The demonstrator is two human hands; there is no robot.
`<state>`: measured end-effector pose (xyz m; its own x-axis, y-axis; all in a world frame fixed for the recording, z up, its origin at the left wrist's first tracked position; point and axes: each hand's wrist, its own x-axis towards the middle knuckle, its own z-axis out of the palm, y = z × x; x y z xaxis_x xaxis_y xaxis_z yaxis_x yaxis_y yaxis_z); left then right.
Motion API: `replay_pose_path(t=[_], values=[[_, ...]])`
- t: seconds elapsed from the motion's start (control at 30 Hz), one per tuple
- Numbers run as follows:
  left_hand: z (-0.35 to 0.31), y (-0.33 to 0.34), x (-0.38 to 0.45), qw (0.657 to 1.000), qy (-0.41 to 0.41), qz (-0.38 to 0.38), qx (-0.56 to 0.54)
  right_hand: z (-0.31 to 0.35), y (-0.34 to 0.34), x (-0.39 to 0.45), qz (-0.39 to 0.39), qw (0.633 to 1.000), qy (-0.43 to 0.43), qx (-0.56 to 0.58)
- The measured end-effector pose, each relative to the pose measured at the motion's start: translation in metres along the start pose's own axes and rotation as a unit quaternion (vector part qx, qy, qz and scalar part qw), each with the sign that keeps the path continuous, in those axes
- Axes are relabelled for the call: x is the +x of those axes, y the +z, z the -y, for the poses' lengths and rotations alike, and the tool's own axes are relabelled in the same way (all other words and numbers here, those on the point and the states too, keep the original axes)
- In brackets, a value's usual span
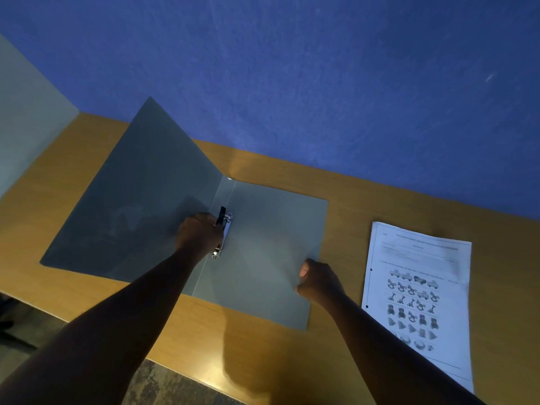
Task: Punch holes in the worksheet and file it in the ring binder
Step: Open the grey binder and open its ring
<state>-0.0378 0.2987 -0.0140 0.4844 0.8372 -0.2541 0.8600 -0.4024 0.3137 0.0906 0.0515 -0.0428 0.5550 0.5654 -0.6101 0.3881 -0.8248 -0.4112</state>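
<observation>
A grey ring binder (pixel 263 229) lies open on the wooden desk (pixel 350 194), its left cover (pixel 140 194) tilted up. My left hand (pixel 198 232) is closed on the metal ring mechanism (pixel 223 232) at the spine, by its black lever. My right hand (pixel 320 280) rests as a fist on the right edge of the binder's right cover, holding nothing that I can see. The white worksheet (pixel 420 296), printed with rows of toy pictures, lies flat to the right of the binder. Two punched holes show on its left margin.
A blue wall (pixel 321 83) rises right behind the desk, with a pale panel (pixel 26 118) at the left. The desk's front edge runs diagonally at the bottom left, with dark floor (pixel 23 325) below it.
</observation>
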Motion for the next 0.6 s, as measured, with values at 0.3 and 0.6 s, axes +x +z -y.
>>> replay_pose_path(t=[0.3, 0.6], values=[[0.006, 0.001, 0.006, 1.0, 0.021, -0.006, 0.001, 0.042, 0.001, 0.017, -0.016, 0.999, -0.032, 0.036], [0.007, 0.003, 0.018, 0.995, 0.065, -0.02, -0.075, 0.105, 0.005, 0.049, -0.048, 0.974, -0.135, 0.178]])
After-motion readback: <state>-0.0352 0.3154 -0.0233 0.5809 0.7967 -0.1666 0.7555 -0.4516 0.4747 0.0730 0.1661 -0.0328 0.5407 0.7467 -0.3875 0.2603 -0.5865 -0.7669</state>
